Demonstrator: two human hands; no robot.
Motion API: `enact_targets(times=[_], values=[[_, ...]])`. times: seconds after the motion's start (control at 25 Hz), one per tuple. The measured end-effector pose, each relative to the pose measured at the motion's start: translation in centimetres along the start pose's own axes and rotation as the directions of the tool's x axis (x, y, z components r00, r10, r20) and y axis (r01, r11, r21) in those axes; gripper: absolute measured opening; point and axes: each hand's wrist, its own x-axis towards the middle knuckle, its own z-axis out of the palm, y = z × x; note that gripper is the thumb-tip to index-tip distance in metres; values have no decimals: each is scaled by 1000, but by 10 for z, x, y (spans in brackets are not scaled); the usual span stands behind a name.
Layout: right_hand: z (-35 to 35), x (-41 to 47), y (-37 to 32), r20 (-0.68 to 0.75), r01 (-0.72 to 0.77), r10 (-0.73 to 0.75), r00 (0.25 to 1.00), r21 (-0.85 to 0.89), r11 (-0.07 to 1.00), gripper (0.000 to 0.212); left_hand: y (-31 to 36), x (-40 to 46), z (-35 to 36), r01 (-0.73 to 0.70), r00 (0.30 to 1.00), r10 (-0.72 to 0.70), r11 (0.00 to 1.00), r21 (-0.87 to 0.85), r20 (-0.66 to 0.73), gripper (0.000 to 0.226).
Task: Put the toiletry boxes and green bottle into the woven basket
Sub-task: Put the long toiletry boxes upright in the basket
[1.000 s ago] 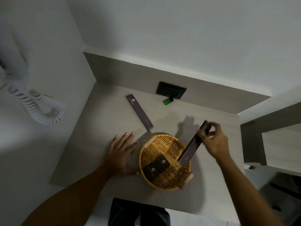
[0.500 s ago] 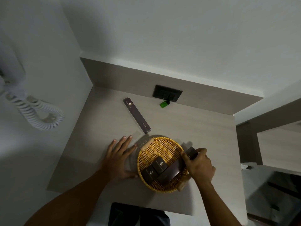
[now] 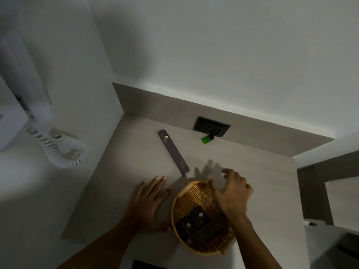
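Note:
A round woven basket (image 3: 191, 199) sits near the counter's front edge. Inside lie dark toiletry boxes (image 3: 192, 223), among them a long one partly under my right wrist. My right hand (image 3: 232, 193) hovers over the basket's far right side, fingers spread and empty. My left hand (image 3: 150, 199) rests flat on the counter, touching the basket's left rim. Another long dark box (image 3: 173, 151) lies on the counter beyond the basket. A small green bottle (image 3: 206, 140) lies on its side at the back wall.
A black wall socket (image 3: 211, 126) sits in the backsplash just behind the green bottle. A white wall phone with a coiled cord (image 3: 58, 150) hangs on the left wall. The counter (image 3: 120, 181) ends at the right by a wooden frame (image 3: 310, 191).
My right hand lowered the long dark box into the basket, let it go, and has lifted with fingers spread toward the far rim. The left hand stayed put.

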Motion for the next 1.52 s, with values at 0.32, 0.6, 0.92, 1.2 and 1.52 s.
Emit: enact_targets(times=[0.32, 0.6, 0.92, 1.2, 1.52], values=[[60, 82, -99, 420, 408, -360, 833, -26, 913, 61, -1, 0, 1, -10, 1000, 9, 1000, -8, -20, 130], [62, 86, -87, 454, 259, -305, 837, 163, 952, 64, -1, -1, 0, -11, 1000, 10, 1000, -10, -19, 129], [49, 136, -100, 469, 709, -541, 698, -343, 616, 71, -4, 0, 9, 6, 1000, -6, 1000, -7, -25, 128], [-5, 122, -84, 262, 723, -690, 674, -424, 545, 43, -3, 0, 7, 11, 999, -11, 1000, 16, -42, 127], [-66, 69, 24, 163, 594, -577, 800, -353, 723, 49, -1, -1, 2, 6, 998, -8, 999, -31, -63, 118]])
